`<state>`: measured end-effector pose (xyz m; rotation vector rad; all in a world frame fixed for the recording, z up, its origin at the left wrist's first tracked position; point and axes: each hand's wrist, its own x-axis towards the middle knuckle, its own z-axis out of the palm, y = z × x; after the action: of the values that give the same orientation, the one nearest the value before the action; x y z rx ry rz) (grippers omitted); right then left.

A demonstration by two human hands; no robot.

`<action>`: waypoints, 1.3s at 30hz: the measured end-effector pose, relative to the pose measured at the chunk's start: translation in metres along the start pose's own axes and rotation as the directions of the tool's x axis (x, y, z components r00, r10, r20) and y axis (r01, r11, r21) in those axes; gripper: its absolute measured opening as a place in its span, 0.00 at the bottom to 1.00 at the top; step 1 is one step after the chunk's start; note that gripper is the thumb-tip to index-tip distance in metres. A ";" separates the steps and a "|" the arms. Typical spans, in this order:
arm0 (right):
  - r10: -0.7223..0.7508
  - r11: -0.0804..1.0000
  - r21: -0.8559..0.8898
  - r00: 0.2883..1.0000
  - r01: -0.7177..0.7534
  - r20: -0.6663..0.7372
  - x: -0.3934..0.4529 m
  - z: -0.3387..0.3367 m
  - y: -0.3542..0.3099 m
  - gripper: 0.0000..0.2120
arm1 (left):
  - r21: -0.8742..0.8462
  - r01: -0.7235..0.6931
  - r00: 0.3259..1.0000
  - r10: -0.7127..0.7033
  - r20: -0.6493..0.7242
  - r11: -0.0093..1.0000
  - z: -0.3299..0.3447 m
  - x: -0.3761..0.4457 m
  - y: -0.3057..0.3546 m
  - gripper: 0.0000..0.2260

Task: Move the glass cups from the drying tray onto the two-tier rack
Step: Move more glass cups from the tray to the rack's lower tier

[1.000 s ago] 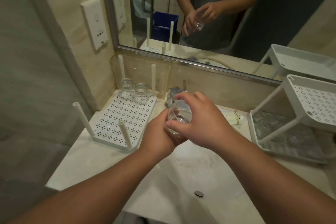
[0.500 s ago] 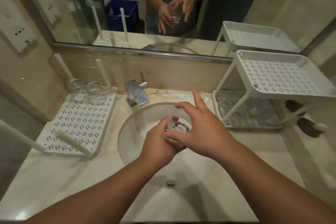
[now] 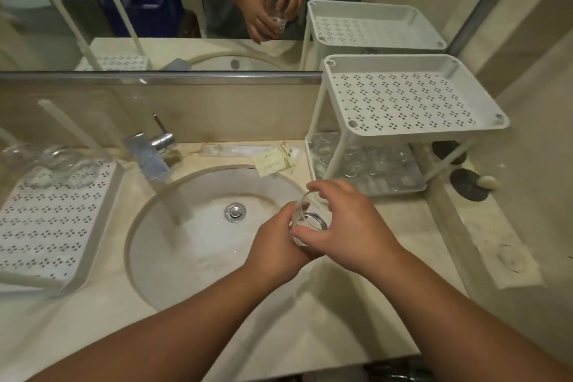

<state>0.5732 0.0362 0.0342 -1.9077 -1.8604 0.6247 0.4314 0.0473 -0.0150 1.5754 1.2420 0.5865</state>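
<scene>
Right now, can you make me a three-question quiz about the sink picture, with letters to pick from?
1. Where is the glass cup that is being held?
A. over the sink basin
B. on the rack's top tier
C. on the drying tray

2. What colour is the two-tier rack?
A. blue
B. white
C. black

3. How many hands grip the cup?
A. none
B. one
C. two

Answers: 1 A, it hangs above the basin's right edge. 2 B, its trays and legs are white. 3 C, the left hand and the right hand both curl round it.
</scene>
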 end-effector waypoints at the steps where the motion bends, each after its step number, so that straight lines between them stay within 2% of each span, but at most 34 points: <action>1: 0.006 1.000 0.002 1.000 -0.006 -0.004 0.001 -0.003 0.010 0.34 | 0.005 -0.007 1.000 0.007 0.013 1.000 0.008 0.005 0.002 0.25; 6: 0.034 0.999 0.001 0.999 -0.034 -0.025 0.009 -0.015 0.059 0.33 | 0.037 0.019 0.998 -0.021 0.054 0.999 0.045 0.032 0.004 0.32; 9: 0.059 0.998 -0.005 0.998 -0.059 -0.031 0.019 -0.024 0.088 0.31 | 0.047 0.108 0.994 -0.109 0.025 0.993 0.063 0.047 0.005 0.30; 12: 0.082 0.996 -0.011 0.995 -0.083 -0.047 0.031 -0.032 0.116 0.30 | -0.064 0.179 0.984 -0.177 0.035 0.982 0.078 0.062 0.011 0.26; 17: 0.113 0.991 -0.058 0.989 -0.119 -0.096 0.055 -0.037 0.151 0.31 | -0.238 0.350 0.932 -0.312 0.183 0.906 0.099 0.095 0.030 0.31; 25: 0.145 0.955 -0.258 0.989 -0.149 -0.036 0.094 -0.049 0.183 0.31 | -0.347 0.457 0.885 -0.379 0.270 0.819 0.120 0.133 0.054 0.34; 29: 0.226 0.885 -0.416 0.974 -0.212 -0.016 0.112 -0.050 0.191 0.38 | -0.353 0.487 0.870 -0.406 0.279 0.799 0.127 0.149 0.060 0.33; 34: 0.294 0.895 -0.347 0.956 -0.281 -0.017 0.121 -0.046 0.200 0.42 | -0.341 0.519 0.851 -0.436 0.295 0.784 0.133 0.160 0.058 0.33; 39: 0.287 0.859 -0.449 0.958 -0.246 0.023 0.125 -0.042 0.202 0.41 | -0.312 0.552 0.830 -0.471 0.298 0.774 0.139 0.166 0.053 0.34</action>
<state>0.7645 0.1558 -0.0518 -2.5023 -1.9322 0.3893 0.6288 0.1447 -0.0533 0.8767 1.2402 0.2757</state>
